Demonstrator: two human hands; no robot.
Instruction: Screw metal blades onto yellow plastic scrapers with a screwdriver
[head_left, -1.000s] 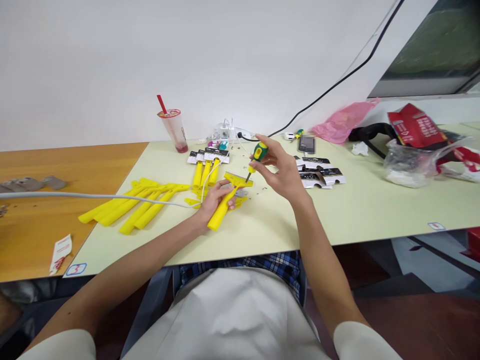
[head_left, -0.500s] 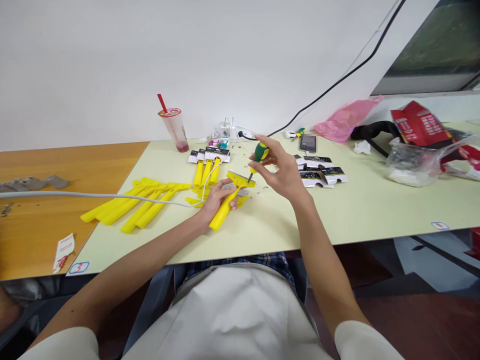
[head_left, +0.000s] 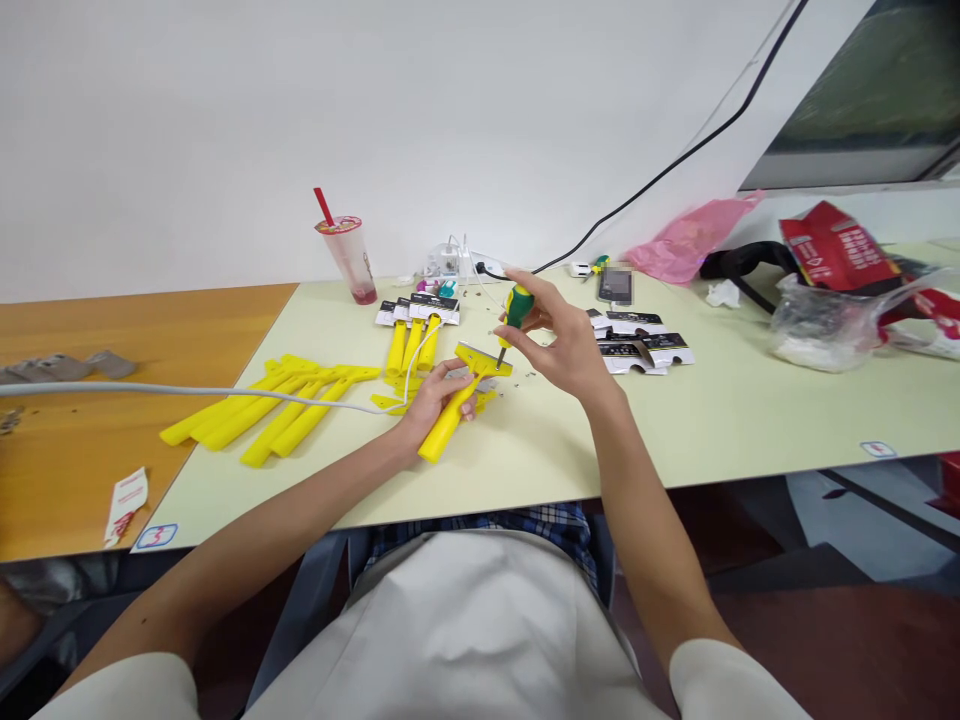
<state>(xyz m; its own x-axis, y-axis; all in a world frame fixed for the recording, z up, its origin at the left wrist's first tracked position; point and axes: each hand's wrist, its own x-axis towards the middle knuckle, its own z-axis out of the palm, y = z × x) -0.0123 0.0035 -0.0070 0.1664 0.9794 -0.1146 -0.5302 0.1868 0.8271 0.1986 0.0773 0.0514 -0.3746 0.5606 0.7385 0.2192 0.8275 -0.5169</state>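
Note:
My left hand (head_left: pixel 437 402) is closed around the neck of a yellow scraper (head_left: pixel 448 425), whose wide head with a metal strip points away from me. Between the thumb and fingers of my right hand (head_left: pixel 559 335) is a short screwdriver (head_left: pixel 517 308) with a green and yellow handle. Its shaft points down, with the tip on the right part of the scraper head. Under and behind my left hand lie more yellow scraper parts (head_left: pixel 386 403). Small screws (head_left: pixel 531 374) are scattered on the table nearby.
Several yellow handles (head_left: pixel 300 405) lie at the left, crossed by a grey cable (head_left: pixel 187 390). Carded scrapers (head_left: pixel 412 345) and a drink cup (head_left: pixel 351 262) stand behind. Black-and-white cards (head_left: pixel 645 345), a phone (head_left: pixel 616 285), a pink bag (head_left: pixel 694 240) and a clear plastic bag (head_left: pixel 825 325) are to the right.
The screwdriver and my right fingers have shifted very slightly, the handle now a little more upright. The scraper stays in nearly the same place in my left hand.

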